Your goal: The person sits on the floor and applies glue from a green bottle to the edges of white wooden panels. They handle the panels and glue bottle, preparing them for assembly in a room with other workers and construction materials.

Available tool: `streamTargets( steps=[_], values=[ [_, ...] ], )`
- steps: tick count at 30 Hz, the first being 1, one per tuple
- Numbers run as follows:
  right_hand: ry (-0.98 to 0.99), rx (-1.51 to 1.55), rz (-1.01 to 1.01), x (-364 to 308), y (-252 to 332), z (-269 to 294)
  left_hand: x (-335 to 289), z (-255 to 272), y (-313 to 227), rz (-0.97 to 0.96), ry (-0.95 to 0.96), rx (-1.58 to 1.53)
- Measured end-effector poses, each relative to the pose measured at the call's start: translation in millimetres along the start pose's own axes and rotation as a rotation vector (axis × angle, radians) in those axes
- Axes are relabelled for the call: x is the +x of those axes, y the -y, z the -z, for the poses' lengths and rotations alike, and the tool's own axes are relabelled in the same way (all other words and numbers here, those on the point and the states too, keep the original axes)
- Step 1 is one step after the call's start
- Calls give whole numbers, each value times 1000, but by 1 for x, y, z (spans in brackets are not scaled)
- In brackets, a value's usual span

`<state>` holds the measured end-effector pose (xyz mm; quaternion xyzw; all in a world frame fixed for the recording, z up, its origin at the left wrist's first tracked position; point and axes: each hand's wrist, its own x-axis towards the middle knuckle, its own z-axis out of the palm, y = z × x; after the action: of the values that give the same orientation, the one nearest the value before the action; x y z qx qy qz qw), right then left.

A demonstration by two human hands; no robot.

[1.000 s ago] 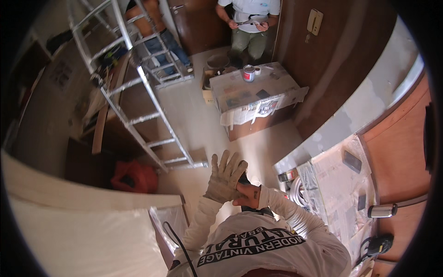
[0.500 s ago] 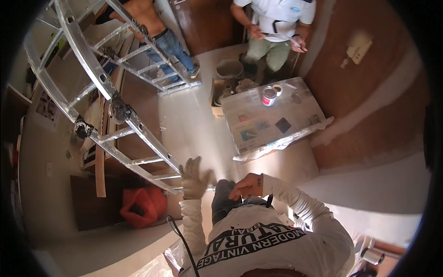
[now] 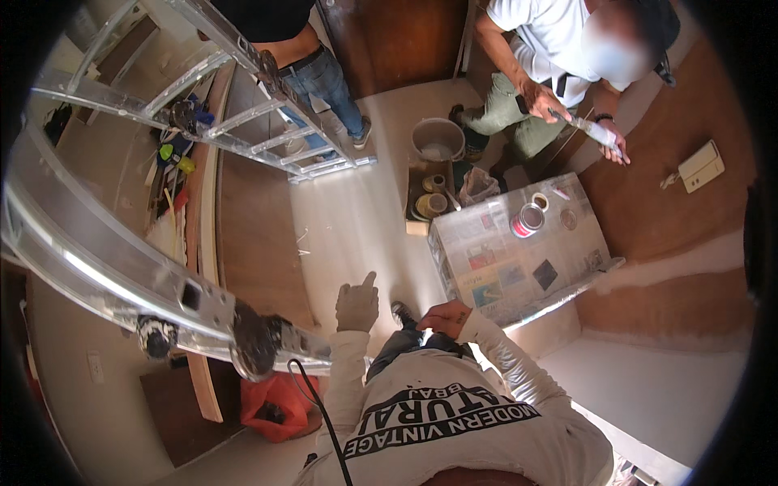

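Observation:
My left hand [image 3: 357,304], in a pale glove, is held out ahead of me over the floor with nothing in it. Its index finger points forward, the others partly bent. Close to its left stands a folding metal ladder [image 3: 209,312], spattered with white. My bare right hand [image 3: 445,319] is at the front of my jeans [image 3: 397,353], fingers curled in; whatever they grip is hidden. Ahead to the right, a newspaper-covered table or box [image 3: 506,271] carries an open can [image 3: 527,220] with a smaller round container [image 3: 540,200] beside it.
A co-worker [image 3: 545,49] at the far right holds a scraper-like tool [image 3: 594,132]. Another person [image 3: 316,77] stands behind a second ladder section [image 3: 258,130]. A bucket [image 3: 438,141] and a cardboard box [image 3: 417,227] of containers sit between. A red bag [image 3: 275,402] lies lower left.
My view has shifted forward, and the ladder looms larger at the left. My left hand's spread fingers have partly folded, leaving the index out. The co-worker has bent over the tool.

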<state>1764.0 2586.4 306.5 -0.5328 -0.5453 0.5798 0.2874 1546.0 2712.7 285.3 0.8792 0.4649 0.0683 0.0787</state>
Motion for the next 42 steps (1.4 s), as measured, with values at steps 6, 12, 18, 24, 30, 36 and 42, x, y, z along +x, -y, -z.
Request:
streamTargets(
  steps=[6,12,18,24,30,36,42],
  values=[
    [-29,-3,-2,91,35,9,116,19,38,-105,-5,-9],
    [141,-123,31,171,20,29,131,12,66,75,-88,-154],
    [407,-205,130,253,37,79,126,6,91,401,133,2],
    [475,-205,90,316,43,160,158,37,84,623,99,-93],
    [464,-238,139,367,50,221,249,84,93,671,302,-173],
    [239,-672,76,442,-123,245,302,-25,165,449,232,-321],
    [-88,-521,-470,414,-310,221,314,-141,261,480,864,-222]
  ],
)
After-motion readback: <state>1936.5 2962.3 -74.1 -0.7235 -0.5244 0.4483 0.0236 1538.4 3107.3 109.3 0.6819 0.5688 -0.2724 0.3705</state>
